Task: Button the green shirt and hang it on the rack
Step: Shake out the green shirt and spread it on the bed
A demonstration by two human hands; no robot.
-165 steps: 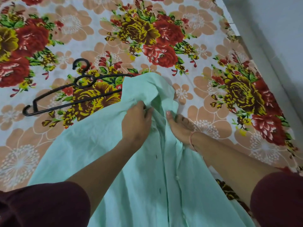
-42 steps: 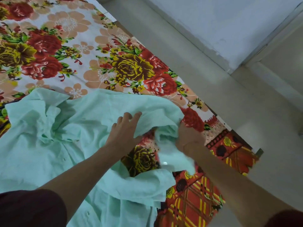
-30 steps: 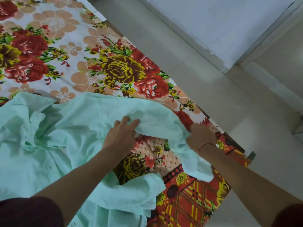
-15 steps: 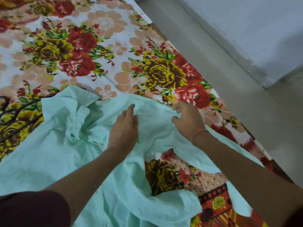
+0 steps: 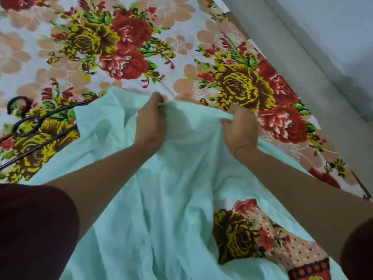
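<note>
Item 1. Black clothes hanger [image 5: 30, 126], far left of the frame. It lay flat on the floral bedsheet [image 5: 125, 47], hook toward the upper left; its right end ran under the edge of the shirt. Judged to be parked within reach for the hanging step, not yet in use.

Item 2. Dark maroon sleeve [image 5: 34, 229], lower left corner, on the person's left arm.

Item 3. Green shirt [image 5: 165, 199], pale mint in tone, centre of the frame. It was spread over the bed from the lower edge up to mid-frame, wrinkled, with its upper edge lifted between the two hands. No buttons or placket could be made out in this view, so how far the buttoning had got could not be told.

Item 4. Left hand [image 5: 151, 122], centre. Its fingers [image 5: 159, 100] were closed in a pinch on the shirt's upper edge.

Item 5. Right hand [image 5: 240, 128], right of centre, a thin pink band at the wrist. Its fingers were curled shut around a fold of the same edge. The two grips, set apart along the edge, were judged to serve to pull the cloth taut and straighten the garment on the bed.

Item 6. Grey floor [image 5: 302, 57], upper right, beside the bed.

Markings: no brand, label or legible writing on any item.
</note>
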